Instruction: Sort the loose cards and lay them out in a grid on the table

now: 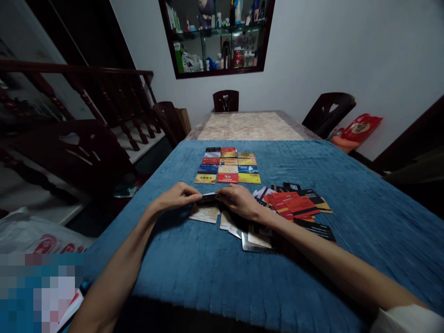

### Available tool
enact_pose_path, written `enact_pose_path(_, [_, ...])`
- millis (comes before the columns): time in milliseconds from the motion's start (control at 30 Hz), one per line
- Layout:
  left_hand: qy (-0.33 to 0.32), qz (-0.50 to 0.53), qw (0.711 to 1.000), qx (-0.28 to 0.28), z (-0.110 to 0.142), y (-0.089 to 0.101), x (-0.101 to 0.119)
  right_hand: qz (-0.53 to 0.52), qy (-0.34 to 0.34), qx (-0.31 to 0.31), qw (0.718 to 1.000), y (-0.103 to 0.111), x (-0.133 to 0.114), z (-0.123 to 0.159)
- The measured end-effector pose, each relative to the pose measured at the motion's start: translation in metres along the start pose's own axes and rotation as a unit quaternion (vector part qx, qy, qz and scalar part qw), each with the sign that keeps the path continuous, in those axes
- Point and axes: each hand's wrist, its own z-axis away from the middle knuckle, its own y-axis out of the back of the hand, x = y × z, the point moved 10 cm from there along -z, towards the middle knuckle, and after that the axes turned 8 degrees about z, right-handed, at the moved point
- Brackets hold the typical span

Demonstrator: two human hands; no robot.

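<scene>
Between my two hands is a dark card (208,199), held near its ends just above the blue cloth. My left hand (180,194) pinches its left end with thumb and fingers. At the other end, my right hand (239,200) grips it between thumb and fingertips. Below it lies a pale printed card (204,214) on the cloth. More light and clear cards (255,241) lie under and in front of my right wrist. Beyond my hands, several colourful cards (228,177) are laid out in three columns. A loose heap of red and black cards (300,206) spreads right of my right hand.
A blue cloth (360,203) covers the near part of the table; the patterned tabletop (249,125) shows behind. Dark chairs (225,101) stand around it. A red bag (362,128) is at the back right, a white plastic bag (34,231) at the left.
</scene>
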Motion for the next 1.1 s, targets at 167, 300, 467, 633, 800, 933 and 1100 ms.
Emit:
enact_pose_path(167, [-0.008, -0.025, 1.000, 0.004, -0.002, 0.000, -0.004, 0.008, -0.005, 0.009, 1.000, -0.001, 0.004, 0.000])
enact_pose_path(300, [-0.009, -0.040, 0.999, 0.016, -0.004, 0.001, -0.009, 0.020, -0.006, 0.013, 1.000, -0.002, 0.005, 0.000])
enact_pose_path(467, [-0.012, -0.038, 0.999, 0.012, -0.004, -0.002, -0.009, 0.041, 0.004, 0.015, 0.999, -0.002, 0.001, 0.000])
enact_pose_path(633, [-0.016, -0.040, 0.999, 0.015, -0.005, -0.003, -0.011, 0.050, 0.032, 0.033, 0.998, -0.002, -0.002, 0.001])
enact_pose_path(800, [-0.017, -0.030, 0.999, 0.014, -0.006, -0.003, -0.012, 0.065, 0.042, 0.036, 0.996, -0.003, -0.004, 0.002])
enact_pose_path(933, [-0.013, -0.026, 0.999, 0.018, -0.006, -0.002, -0.013, 0.078, 0.035, 0.013, 0.996, -0.005, -0.005, 0.001])
enact_pose_path(1100, [-0.004, -0.017, 1.000, 0.015, -0.005, -0.003, -0.012, 0.094, 0.034, 0.007, 0.995, -0.008, -0.006, 0.003])
